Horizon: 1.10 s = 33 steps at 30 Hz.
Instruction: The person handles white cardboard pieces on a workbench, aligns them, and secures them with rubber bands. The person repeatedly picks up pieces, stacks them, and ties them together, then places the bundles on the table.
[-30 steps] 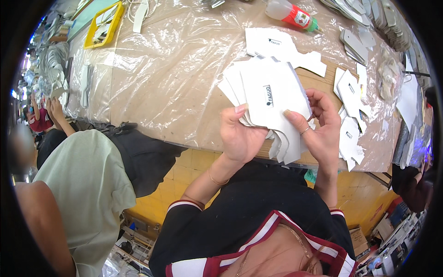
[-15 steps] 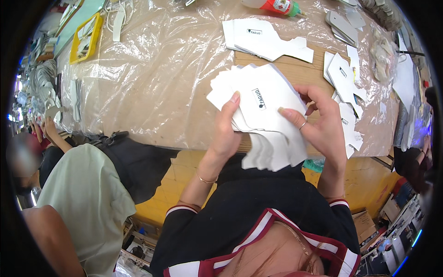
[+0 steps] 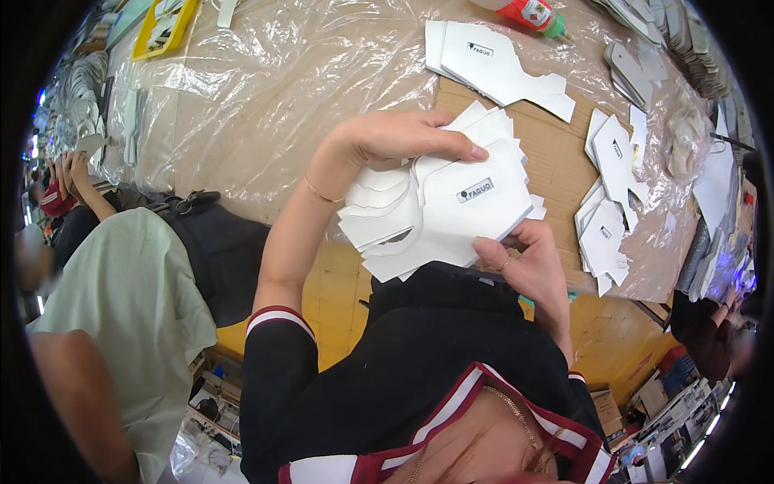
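Observation:
Between my two hands is a fanned stack of white cut shoe-upper pieces (image 3: 455, 214), with a small dark printed mark on the top one. My left hand (image 3: 399, 137) grips its far edge, the thumb lying on top and the fingers mostly hidden beneath. At the near right corner my right hand (image 3: 528, 262) pinches the stack, thumb above and fingers under it. The stack is held over the table's near edge, its narrow ends spread toward the left. Another white pile (image 3: 500, 68) lies beyond it, and two more piles sit to the right, an upper pile (image 3: 617, 161) and a lower pile (image 3: 602, 238).
Brown cardboard (image 3: 544, 145) lies on the plastic-covered table (image 3: 282, 81). A red bottle with a green cap (image 3: 532, 14) rests at the far edge. Grey pieces (image 3: 629, 73) are stacked far right, and a yellow basket (image 3: 165, 32) stands far left. A person in pale green (image 3: 121, 290) sits at left.
The stack has turned, its narrow ends swinging from the near side to the left. My left hand has moved from its left side to its far edge; my right hand has shifted nearer me.

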Motion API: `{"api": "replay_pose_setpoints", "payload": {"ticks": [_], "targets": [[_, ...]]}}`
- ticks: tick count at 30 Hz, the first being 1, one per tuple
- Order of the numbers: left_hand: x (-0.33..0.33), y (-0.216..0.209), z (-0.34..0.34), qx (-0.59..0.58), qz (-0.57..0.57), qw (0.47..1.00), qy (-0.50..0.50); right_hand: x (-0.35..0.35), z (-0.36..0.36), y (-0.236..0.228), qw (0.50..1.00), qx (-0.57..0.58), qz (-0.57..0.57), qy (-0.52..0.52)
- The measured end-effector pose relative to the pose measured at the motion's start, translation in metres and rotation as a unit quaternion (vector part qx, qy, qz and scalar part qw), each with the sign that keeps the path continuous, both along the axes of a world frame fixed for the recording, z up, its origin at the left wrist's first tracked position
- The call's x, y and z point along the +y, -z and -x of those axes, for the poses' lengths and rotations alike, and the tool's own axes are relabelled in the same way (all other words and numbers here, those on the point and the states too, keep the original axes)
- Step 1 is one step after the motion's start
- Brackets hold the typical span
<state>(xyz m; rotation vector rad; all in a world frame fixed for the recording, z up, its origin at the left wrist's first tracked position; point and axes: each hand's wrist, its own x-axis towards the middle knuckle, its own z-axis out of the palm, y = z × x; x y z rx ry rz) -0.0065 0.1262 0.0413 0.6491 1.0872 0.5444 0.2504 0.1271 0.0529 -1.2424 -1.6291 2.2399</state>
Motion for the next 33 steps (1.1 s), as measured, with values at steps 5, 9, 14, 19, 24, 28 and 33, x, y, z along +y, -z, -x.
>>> {"api": "replay_pose_setpoints", "payload": {"ticks": [5,9,14,19,24,28,33], "targets": [[-0.011,0.017,0.002,-0.042,0.053,0.998,0.012,0.006,-0.001,0.01,0.995,-0.016,0.0,0.094],[-0.018,0.025,0.003,-0.061,0.046,0.997,0.005,0.013,-0.001,0.009,0.999,-0.024,-0.012,0.042],[-0.024,0.023,0.002,-0.089,0.047,0.994,-0.053,0.005,0.005,0.013,0.995,0.016,-0.053,0.088],[-0.038,0.021,-0.001,-0.059,0.016,0.973,-0.222,0.032,-0.009,0.022,0.951,0.027,-0.206,0.228],[-0.069,0.015,0.012,-0.085,-0.052,0.921,-0.376,0.1,-0.035,0.007,0.913,-0.027,-0.312,0.262],[-0.089,0.002,0.01,-0.068,-0.11,0.889,-0.439,0.095,-0.012,0.011,0.952,-0.086,-0.293,-0.017],[-0.088,-0.019,-0.009,-0.082,-0.141,0.9,-0.405,0.063,0.027,0.019,0.896,-0.01,-0.44,-0.061]]}}
